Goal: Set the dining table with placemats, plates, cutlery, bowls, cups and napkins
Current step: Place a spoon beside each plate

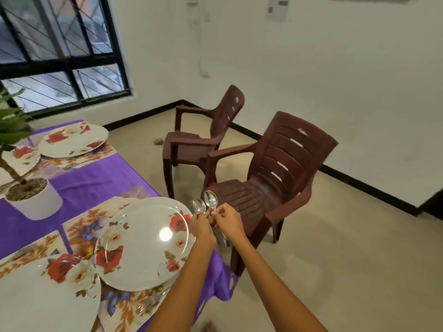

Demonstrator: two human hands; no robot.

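Note:
Both hands meet just past the table's right edge, beside the nearest floral plate (143, 243). My left hand (201, 226) pinches the neck of one steel spoon (199, 205), bowl pointing up. My right hand (227, 221) grips another steel spoon (210, 199) together with more cutlery handles that stick out below the hands. The plate rests on a floral placemat (84, 226). A second plate (48, 295) lies at the lower left. Two more plates (74, 140), (21, 156) sit on mats at the far end.
A purple cloth (96, 178) covers the table. A potted plant in a white pot (36, 200) stands at mid-left. Two brown plastic chairs (268, 183), (206, 135) stand on the floor to the right, the nearer one close to the table's corner.

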